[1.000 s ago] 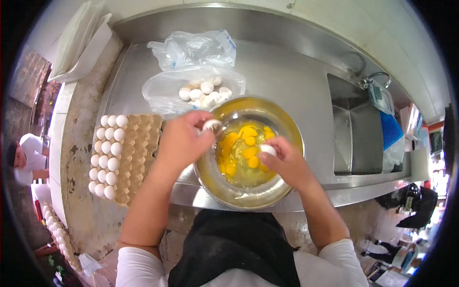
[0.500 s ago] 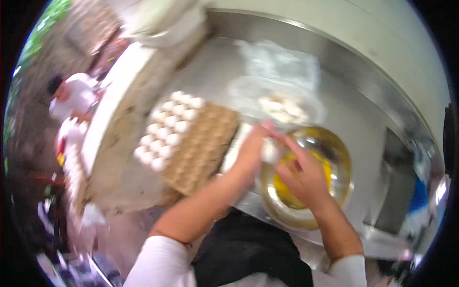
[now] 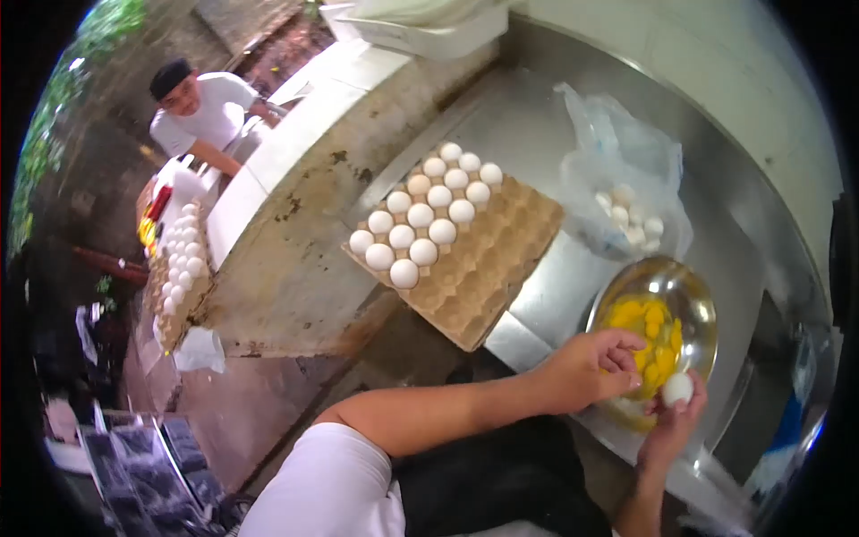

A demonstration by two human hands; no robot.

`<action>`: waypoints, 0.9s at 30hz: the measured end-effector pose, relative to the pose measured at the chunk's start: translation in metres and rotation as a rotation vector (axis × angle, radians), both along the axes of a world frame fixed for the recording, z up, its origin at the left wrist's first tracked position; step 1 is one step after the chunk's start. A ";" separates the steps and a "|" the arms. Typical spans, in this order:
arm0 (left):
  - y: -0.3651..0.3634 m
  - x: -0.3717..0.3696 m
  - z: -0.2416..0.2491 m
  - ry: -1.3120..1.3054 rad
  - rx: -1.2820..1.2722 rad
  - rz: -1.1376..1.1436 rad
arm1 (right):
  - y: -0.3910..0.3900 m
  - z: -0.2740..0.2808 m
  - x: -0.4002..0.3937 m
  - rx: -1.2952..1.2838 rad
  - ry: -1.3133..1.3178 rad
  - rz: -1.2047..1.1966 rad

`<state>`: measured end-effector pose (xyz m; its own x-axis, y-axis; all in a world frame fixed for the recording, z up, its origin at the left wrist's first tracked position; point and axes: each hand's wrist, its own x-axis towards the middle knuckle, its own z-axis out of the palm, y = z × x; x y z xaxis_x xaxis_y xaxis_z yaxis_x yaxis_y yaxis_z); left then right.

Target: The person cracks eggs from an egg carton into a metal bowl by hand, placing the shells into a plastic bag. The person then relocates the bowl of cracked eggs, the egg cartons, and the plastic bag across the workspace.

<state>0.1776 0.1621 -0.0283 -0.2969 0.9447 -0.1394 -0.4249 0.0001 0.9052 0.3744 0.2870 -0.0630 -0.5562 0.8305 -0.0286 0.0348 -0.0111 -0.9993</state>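
Observation:
My right hand (image 3: 671, 431) holds a whole white egg (image 3: 677, 388) at the near rim of a shiny metal bowl (image 3: 703, 315). Several yellow yolks (image 3: 650, 324) lie in the bowl. My left hand (image 3: 592, 369) reaches over the bowl's left side, fingers loosely curled and apart from the thumb, with nothing visible in them. Left of the bowl, a cardboard egg tray (image 3: 497, 264) has rows of white eggs (image 3: 420, 215) on its left part and bare cups on its right. Behind the bowl, a clear plastic bag (image 3: 617, 148) contains eggshells (image 3: 631, 219).
A steel counter (image 3: 537, 125) with a raised back edge carries these things. Beyond a low stained wall (image 3: 295, 233), a person (image 3: 210, 112) in a white shirt leans beside another tray of eggs (image 3: 183, 259). A white plastic bin (image 3: 438, 31) stands at the back.
My view has turned left, so the tray and bowl sit farther right. The egg, earlier between both hands, is now in my right hand at the bowl's near rim. My left hand is apart from it.

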 end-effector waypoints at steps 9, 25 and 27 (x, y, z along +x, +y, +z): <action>-0.064 -0.026 -0.014 0.077 -0.212 -0.178 | -0.068 -0.019 0.072 0.160 -0.259 -0.611; 0.011 0.002 -0.005 0.691 -0.050 -0.465 | -0.077 -0.096 0.115 0.599 -0.599 -0.651; 0.021 0.006 -0.005 0.702 -0.019 -0.469 | -0.070 -0.074 0.098 0.318 -0.290 -0.714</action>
